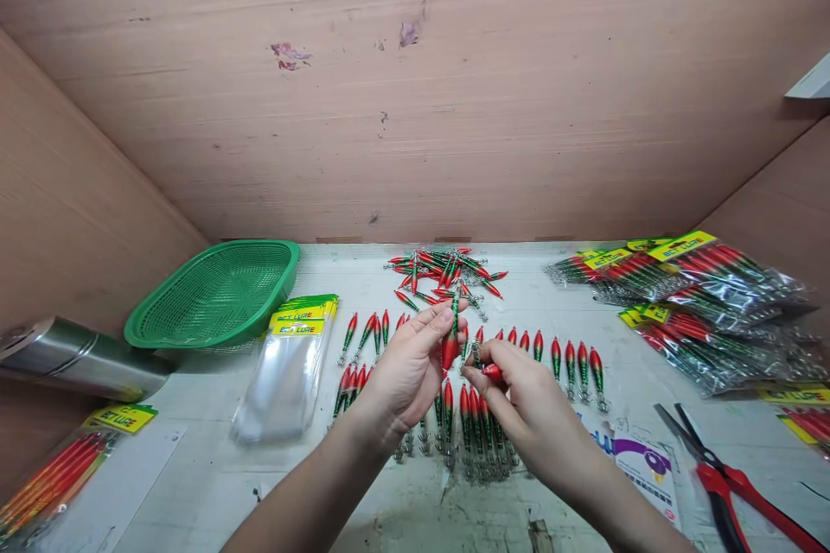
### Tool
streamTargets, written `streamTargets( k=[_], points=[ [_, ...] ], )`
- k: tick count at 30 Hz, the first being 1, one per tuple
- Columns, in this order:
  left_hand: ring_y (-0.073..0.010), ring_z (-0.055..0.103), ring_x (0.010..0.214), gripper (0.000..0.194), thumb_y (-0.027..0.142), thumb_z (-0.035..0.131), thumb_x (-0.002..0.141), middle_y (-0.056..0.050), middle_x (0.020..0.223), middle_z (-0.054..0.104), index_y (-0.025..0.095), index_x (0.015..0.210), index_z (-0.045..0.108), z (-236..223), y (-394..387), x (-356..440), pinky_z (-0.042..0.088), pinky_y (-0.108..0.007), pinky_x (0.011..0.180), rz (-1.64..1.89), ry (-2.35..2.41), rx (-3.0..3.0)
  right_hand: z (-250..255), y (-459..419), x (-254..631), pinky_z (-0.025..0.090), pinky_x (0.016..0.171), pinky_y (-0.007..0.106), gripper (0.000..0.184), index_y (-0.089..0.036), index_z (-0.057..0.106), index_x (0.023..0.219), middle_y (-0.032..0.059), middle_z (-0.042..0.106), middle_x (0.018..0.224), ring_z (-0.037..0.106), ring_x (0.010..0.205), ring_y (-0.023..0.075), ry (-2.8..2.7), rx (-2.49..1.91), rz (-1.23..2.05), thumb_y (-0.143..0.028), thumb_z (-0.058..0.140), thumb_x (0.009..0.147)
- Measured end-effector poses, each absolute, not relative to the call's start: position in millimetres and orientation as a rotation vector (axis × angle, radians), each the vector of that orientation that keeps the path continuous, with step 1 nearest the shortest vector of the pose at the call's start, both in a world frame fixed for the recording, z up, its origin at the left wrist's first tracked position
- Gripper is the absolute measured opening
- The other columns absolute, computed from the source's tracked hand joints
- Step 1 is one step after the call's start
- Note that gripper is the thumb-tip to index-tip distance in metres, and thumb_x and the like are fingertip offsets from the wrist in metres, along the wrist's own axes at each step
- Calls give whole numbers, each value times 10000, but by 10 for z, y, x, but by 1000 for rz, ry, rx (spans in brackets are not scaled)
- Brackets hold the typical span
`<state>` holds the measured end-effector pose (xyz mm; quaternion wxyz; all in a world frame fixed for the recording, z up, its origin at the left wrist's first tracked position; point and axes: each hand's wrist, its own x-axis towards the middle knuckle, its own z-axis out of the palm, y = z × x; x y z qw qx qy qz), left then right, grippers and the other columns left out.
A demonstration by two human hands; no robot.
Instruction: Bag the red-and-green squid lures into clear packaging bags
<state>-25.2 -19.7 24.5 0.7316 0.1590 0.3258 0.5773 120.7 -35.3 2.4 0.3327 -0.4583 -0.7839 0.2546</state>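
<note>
Between the thumb and fingers of my left hand (415, 363) is a red and green squid jig (450, 347), held upright with its red end down. Close beside it, my right hand (535, 393) pinches a second squid jig (494, 373), whose red end shows near the fingertips; the rest is partly hidden. Below and around my hands, squid jigs (476, 423) lie in rows on the table, hooks toward me. Another short row (577, 367) is to the right of my right hand. Beyond my hands sits a loose heap of jigs (441, 268).
Left: a green basket (213, 294), clear bags (278, 389) with yellow-green headers, a metal cylinder (84, 363) and a packet of orange lures (58, 475). Right: piled filled packets (706, 294), red-handled scissors (719, 467) and a purple-white card (645, 471). A wooden panel (415, 104) rises behind.
</note>
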Motion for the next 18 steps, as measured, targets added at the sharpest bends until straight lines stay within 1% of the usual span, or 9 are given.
streamTargets(
  k=[3, 7, 9, 11, 12, 14, 16, 18],
  points=[
    [-63, 560, 632, 110, 96, 606, 830, -32, 744, 622, 94, 869, 709, 232, -207, -260, 471, -160, 652, 1248, 718, 318, 116, -371, 1270, 389, 546, 274, 222, -224, 509, 736, 6, 536, 681, 477, 597, 148, -1931, -1196, 951, -363, 475, 906],
    [-67, 538, 623, 149, 129, 548, 874, -23, 761, 576, 110, 934, 683, 243, -232, -275, 476, -199, 655, 1198, 714, 259, 125, -359, 1344, 428, 598, 261, 228, -209, 612, 829, 10, 569, 737, 519, 667, 139, -1618, -1064, 1351, -425, 556, 875],
    [-59, 495, 586, 178, 150, 511, 896, -16, 757, 540, 102, 957, 671, 238, -260, -270, 448, -195, 595, 1190, 729, 263, 105, -338, 1375, 443, 640, 257, 228, -204, 652, 877, 10, 594, 758, 537, 695, 133, -1435, -998, 1443, -428, 626, 835],
    [-49, 439, 547, 205, 185, 490, 909, -15, 754, 511, 85, 950, 664, 210, -302, -250, 391, -182, 522, 1151, 743, 292, 94, -316, 1399, 455, 687, 257, 243, -206, 681, 897, 7, 620, 768, 554, 713, 127, -1275, -943, 1502, -425, 683, 794],
    [-43, 411, 533, 206, 207, 503, 905, -16, 760, 505, 79, 939, 661, 187, -327, -233, 357, -176, 492, 1118, 744, 318, 95, -308, 1407, 460, 705, 260, 247, -203, 693, 881, 7, 629, 763, 560, 715, 126, -1209, -921, 1526, -424, 707, 772],
    [-29, 354, 513, 193, 249, 581, 867, -5, 761, 486, 76, 917, 651, 134, -384, -193, 287, -164, 452, 1038, 738, 380, 110, -299, 1411, 467, 722, 265, 257, -192, 710, 840, 12, 642, 751, 569, 710, 126, -1104, -892, 1577, -421, 747, 730],
    [-17, 295, 501, 218, 278, 671, 807, 22, 729, 445, 84, 897, 634, 88, -440, -149, 220, -155, 438, 978, 724, 429, 130, -298, 1404, 470, 704, 258, 268, -182, 720, 803, 16, 650, 740, 568, 689, 121, -1017, -898, 1602, -413, 784, 683],
    [-11, 236, 491, 260, 305, 718, 767, 49, 696, 399, 102, 884, 606, 66, -485, -114, 174, -156, 444, 930, 698, 470, 145, -300, 1395, 469, 676, 244, 274, -176, 723, 778, 15, 653, 741, 565, 673, 113, -941, -919, 1606, -396, 814, 643]
  ],
)
